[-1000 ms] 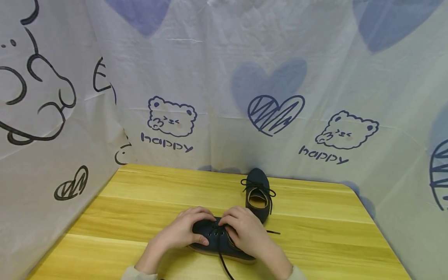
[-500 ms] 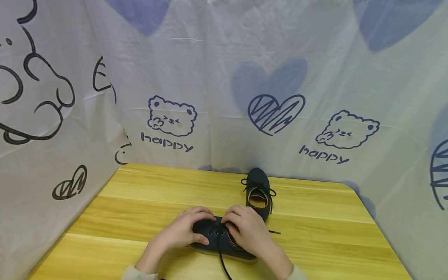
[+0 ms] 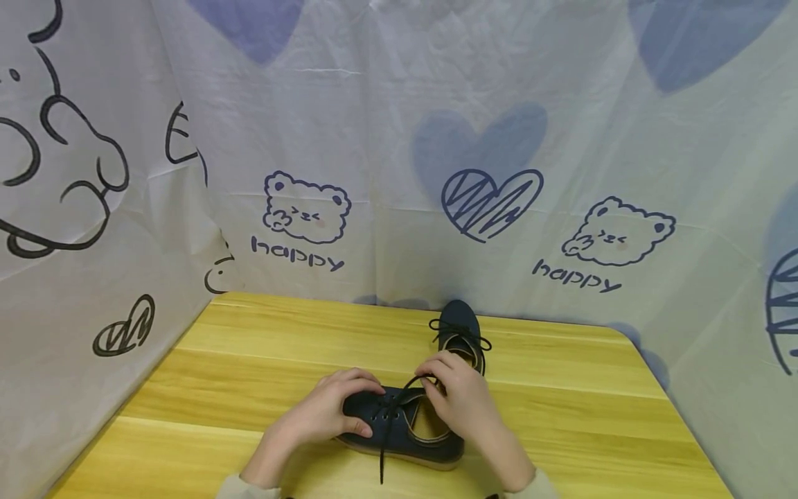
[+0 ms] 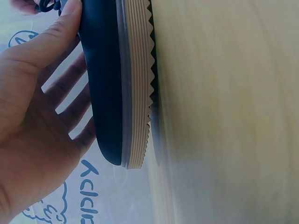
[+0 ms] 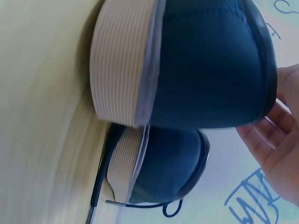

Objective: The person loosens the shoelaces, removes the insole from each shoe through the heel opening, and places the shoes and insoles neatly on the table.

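Observation:
A navy lace-up shoe [image 3: 424,452] lies sideways on the table, toe to the left. My left hand [image 3: 330,409] grips its toe end, fingers over the far side and thumb [image 4: 63,28] on the near side. Above the shoe's opening, my right hand [image 3: 458,391] pinches a black shoelace [image 3: 408,383], which runs up from the eyelets in an arc. Another length of lace hangs over the near side. The shoe's heel [image 5: 210,70] fills the upper part of the right wrist view, with the right hand's fingers beyond it.
A matching shoe [image 3: 458,315], its lace tied in a bow, stands behind the right hand, toe toward the back curtain [image 3: 386,138]. The wood-grain table [image 3: 268,346] ends at that curtain. A printed curtain [image 3: 75,291] also hangs on the left.
My right hand has moved right and back from the eyelets, drawing the lace up into an arc. The shoe's opening now shows more. My left hand stays put.

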`<action>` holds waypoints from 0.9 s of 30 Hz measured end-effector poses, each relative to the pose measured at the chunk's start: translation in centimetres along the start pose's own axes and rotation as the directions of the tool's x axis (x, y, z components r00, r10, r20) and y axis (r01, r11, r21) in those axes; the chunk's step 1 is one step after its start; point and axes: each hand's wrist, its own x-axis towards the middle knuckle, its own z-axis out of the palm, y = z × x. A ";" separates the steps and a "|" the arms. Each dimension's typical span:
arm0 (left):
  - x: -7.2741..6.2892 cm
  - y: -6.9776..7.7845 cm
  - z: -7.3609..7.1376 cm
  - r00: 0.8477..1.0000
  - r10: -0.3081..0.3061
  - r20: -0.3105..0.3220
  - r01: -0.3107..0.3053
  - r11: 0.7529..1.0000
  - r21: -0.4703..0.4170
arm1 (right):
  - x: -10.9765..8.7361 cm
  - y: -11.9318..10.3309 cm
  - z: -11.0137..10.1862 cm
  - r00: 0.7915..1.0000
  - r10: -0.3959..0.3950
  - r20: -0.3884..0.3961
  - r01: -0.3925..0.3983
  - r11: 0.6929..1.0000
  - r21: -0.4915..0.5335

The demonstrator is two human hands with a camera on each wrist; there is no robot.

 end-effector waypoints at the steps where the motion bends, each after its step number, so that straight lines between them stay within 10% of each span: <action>1: 0.0 0.0 0.0 1.000 -0.001 0.000 0.001 1.000 0.000 | 0.0 0.1 -0.1 1.000 0.013 -0.003 -0.013 1.000 -0.003; 19: 0.0 0.1 0.0 1.000 0.008 -0.008 -0.007 1.000 0.006 | -0.1 0.8 -1.5 0.939 0.201 0.279 -0.181 0.979 -0.095; 27: 0.1 0.2 -0.1 1.000 0.001 -0.001 -0.001 1.000 0.003 | 0.0 0.8 -1.7 0.955 0.186 0.231 -0.174 0.982 -0.071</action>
